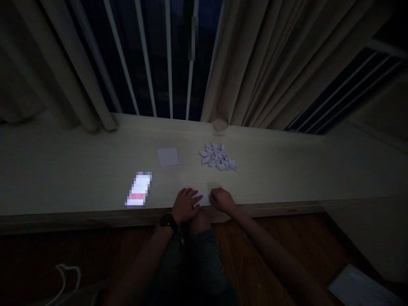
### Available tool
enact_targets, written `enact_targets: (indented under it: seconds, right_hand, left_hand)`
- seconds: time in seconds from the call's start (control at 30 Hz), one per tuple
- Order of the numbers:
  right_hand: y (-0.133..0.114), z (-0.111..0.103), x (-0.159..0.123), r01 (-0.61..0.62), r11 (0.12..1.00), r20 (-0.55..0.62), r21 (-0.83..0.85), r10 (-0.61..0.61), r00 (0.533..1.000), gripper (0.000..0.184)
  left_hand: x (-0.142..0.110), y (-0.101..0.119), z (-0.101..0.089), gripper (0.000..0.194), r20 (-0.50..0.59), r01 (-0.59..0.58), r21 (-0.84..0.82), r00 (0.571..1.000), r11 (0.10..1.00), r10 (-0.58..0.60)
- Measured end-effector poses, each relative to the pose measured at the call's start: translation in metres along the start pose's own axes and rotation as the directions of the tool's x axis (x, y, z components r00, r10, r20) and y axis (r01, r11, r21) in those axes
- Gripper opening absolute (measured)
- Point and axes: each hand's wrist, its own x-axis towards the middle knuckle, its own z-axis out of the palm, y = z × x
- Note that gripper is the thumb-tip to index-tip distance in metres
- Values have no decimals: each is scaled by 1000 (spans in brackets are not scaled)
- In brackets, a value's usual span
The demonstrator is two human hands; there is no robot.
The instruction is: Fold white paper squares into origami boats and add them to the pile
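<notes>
A small white piece of paper [204, 199] lies near the front edge of the pale ledge, between my two hands. My left hand [186, 205], with a dark watch on its wrist, rests on the paper's left side with fingers spread. At the paper's right end, my right hand [222, 199] is closed, its curled fingers against the edge; the fingertips are hidden. Just beyond the hands sits a cluster of several small folded white paper shapes [217, 157], pointed like little boats. White square paper [168, 157] lies flat to their left.
A lit phone [139, 189], its screen blurred, lies left of my hands on the pale ledge [70, 170]. Beige curtains [255, 63] and a barred dark window [159, 59] stand behind. Below the ledge are my knees and a wooden floor [242, 246]. The room is dim.
</notes>
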Motion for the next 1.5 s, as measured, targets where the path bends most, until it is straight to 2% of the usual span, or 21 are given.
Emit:
enact_targets:
  seconds: [0.07,0.17,0.27,0.33,0.53,0.63,0.73,0.9,1.13,1.27,1.4,1.5]
  right_hand:
    - [-13,7,-10,54,990,-140,132,-36,989,24]
    - [-38,24,-27,175,949,-278,261,-99,955,36]
    - [-54,42,-38,209,944,-302,256,-127,945,39]
    - [-57,50,-39,216,948,-307,234,-139,941,39]
    - [-37,53,-17,182,918,-288,353,-78,954,28]
    - [-26,51,-4,216,866,-263,451,-103,959,24]
    - [-18,49,5,233,836,-221,497,-137,965,24]
    - [-4,46,15,287,789,-187,544,-220,958,21]
    - [12,41,26,245,760,-137,602,-204,969,20]
    - [13,38,32,286,756,-195,589,-211,958,15]
    - [3,39,33,319,774,-283,547,-188,940,14]
    - [-4,47,31,268,686,-267,676,-111,957,15]
  left_hand:
    - [-1,7,-1,39,-21,24,28,1000,999,-23]
    - [-5,20,0,40,-50,92,82,995,992,-88]
    - [-12,30,1,41,-57,167,147,985,975,-161]
    - [-17,34,0,41,-52,191,179,981,965,-185]
    - [-26,37,-12,32,-19,153,204,988,967,-153]
    - [-27,35,-13,30,-23,128,200,992,971,-126]
    - [-23,27,-11,34,0,62,180,998,982,-63]
    - [-12,5,-12,38,128,-143,92,983,985,131]
    - [-15,-8,-19,40,134,-190,36,974,981,183]
    - [-17,-6,-17,42,128,-185,30,975,982,180]
    - [-17,-7,-13,41,116,-186,26,977,982,182]
    - [-15,-10,-13,40,112,-195,20,975,981,192]
